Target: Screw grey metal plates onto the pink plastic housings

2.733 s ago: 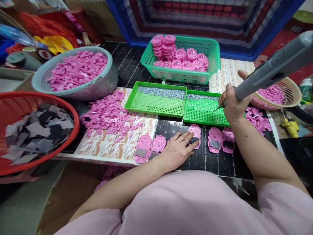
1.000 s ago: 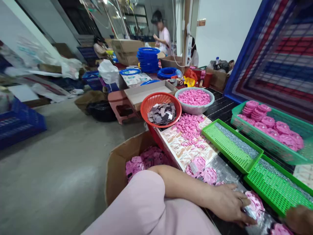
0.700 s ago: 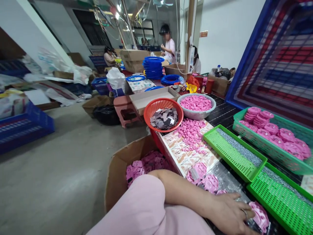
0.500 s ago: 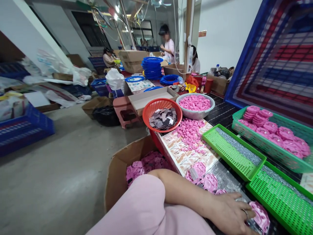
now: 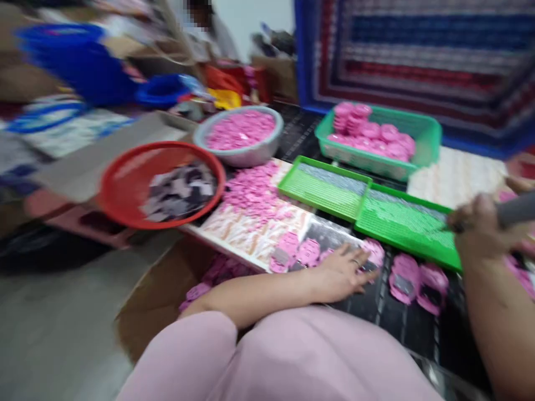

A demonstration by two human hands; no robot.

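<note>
The picture is smeared by motion. My left hand [image 5: 340,273] lies flat on the dark table top, fingers spread, pressing on a pink plastic shell [image 5: 373,253]. More pink shells [image 5: 404,277] lie in a row to its right. My right hand [image 5: 480,228] is closed round a grey electric screwdriver [image 5: 516,209], its tip over the right green tray [image 5: 403,223] that holds small screws. A second green tray [image 5: 324,186] sits just left of it.
A red basket [image 5: 125,189] of grey squares, a grey bowl [image 5: 240,153] of pink parts and a green basket [image 5: 426,136] of stacked pink discs stand behind. Loose pink pieces [image 5: 254,195] lie on the mat. A cardboard box [image 5: 154,301] with pink shells sits below the table edge. A person is at the far back.
The view has swung from the room on the left back to the table. My right hand with the screwdriver is in sight again. My left hand stays on the pink shell.
</note>
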